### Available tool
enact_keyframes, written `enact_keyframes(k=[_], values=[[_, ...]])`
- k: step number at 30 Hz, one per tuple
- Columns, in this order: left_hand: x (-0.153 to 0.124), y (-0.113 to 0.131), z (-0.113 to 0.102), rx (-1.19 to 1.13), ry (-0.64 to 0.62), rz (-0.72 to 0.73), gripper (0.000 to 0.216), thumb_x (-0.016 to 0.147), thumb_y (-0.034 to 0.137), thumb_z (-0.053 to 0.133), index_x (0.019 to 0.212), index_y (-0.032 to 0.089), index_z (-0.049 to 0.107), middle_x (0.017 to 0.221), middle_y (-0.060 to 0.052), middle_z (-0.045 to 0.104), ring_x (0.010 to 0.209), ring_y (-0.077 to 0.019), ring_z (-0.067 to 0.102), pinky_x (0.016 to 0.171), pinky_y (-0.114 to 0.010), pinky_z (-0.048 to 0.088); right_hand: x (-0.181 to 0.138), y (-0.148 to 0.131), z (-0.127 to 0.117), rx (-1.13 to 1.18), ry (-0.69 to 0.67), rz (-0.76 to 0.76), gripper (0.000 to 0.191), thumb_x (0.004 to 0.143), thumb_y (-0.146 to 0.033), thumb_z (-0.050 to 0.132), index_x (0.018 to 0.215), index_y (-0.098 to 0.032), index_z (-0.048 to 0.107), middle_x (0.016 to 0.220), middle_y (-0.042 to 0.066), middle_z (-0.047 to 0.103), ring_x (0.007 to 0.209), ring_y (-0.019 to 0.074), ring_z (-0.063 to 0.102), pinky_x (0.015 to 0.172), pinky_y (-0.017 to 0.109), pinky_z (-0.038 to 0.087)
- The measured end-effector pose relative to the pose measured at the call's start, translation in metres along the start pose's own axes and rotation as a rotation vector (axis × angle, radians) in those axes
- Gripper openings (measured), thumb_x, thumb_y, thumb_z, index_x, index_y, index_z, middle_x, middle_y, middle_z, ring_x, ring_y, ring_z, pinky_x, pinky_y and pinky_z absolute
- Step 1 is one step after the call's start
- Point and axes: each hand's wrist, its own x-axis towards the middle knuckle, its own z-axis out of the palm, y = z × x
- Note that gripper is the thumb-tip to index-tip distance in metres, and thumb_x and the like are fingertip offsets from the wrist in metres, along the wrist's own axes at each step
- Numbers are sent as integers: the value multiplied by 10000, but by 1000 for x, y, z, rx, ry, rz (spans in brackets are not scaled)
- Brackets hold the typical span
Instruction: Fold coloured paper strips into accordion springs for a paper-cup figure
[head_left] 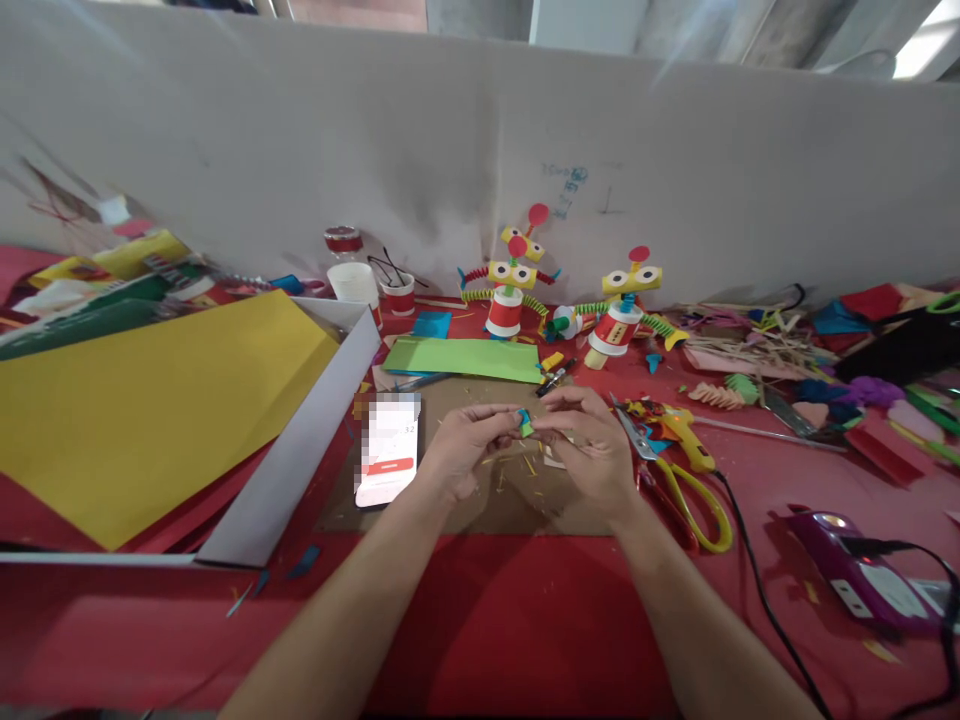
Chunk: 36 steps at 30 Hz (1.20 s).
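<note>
Between my two hands is a small folded piece of blue and green paper (pixel 525 424), above a brown cardboard mat (pixel 540 510). My left hand (pixel 474 440) pinches it from the left between thumb and forefinger. From the other side, the fingertips of my right hand (pixel 589 440) meet its green part, closed on it as well. Scissors with yellow handles (pixel 694 510) lie just right of my right hand, beside a yellow glue gun (pixel 688 436). A phone (pixel 390 450) with a lit screen rests left of my left hand.
A white box (pixel 300 450) with yellow sheets (pixel 172 410) stands left. Behind the mat lie a green paper strip (pixel 461 358) and paper-cup figures (pixel 616 328). Paper scraps (pixel 750 340) heap at right. A purple power strip (pixel 855 570) and black cord (pixel 757 580) lie front right.
</note>
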Motion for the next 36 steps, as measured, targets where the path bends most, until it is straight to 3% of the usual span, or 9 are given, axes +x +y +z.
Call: enact_keyframes(k=[9,17,23,30,36], values=[[-3,-2,0,146,19,136,235,612,275,746,806,144,732,756,-56,701,691,-132,586,681,-259,432,0,1,0,-62,-10,-51,157,783,-154,637,848,-284,696,1046,38,525,930,174,538,793,353,475],[-5,-2,1,214,29,187,279,617,318,741,850,163,732,804,-65,713,753,-168,616,673,-278,466,-1,-1,2,-158,44,-66,106,769,-173,654,806,-268,683,1086,49,486,1015,201,507,820,379,462],[-6,-1,1,307,14,235,292,662,293,710,926,169,727,915,-71,724,841,-190,630,725,-287,479,0,-5,3,-169,86,45,70,738,-238,693,789,-252,647,1068,44,492,1012,207,512,888,406,438],[-7,4,1,343,-8,222,269,677,279,706,934,205,729,956,-50,726,938,-208,625,833,-312,462,0,1,6,47,97,215,344,731,-280,688,1051,-299,563,1118,48,474,1021,200,496,771,343,490],[-2,-2,-2,374,-10,286,247,696,267,688,938,233,726,958,-37,726,939,-201,618,857,-327,450,-1,2,7,107,71,320,377,728,-288,685,1076,-299,542,1132,43,489,996,184,487,790,337,475]])
